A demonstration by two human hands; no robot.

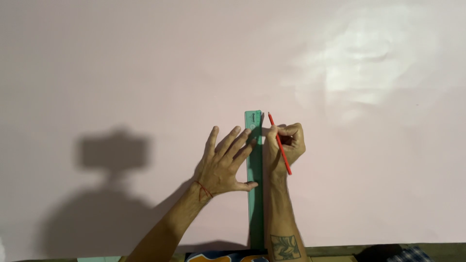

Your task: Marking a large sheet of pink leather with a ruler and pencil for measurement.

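Ruler (255, 194), a long pale green plastic one, lies straight up and down on a large pink sheet (121, 73), near its lower middle. The left hand (224, 162) presses on it with fingers spread flat, the fingertips and thumb touching the ruler's left edge. The right hand (286, 145) sits just beside the right edge, its fingers curled tightly around a red pencil (280, 144) whose tip points up near the ruler's top end. Judging by this, a line is being drawn along the ruler's right edge, with the pencil close to the far end of the stroke. The next move seems to call for steady downward pressure from the spread hand so the ruler does not slip while the pencil runs along it.
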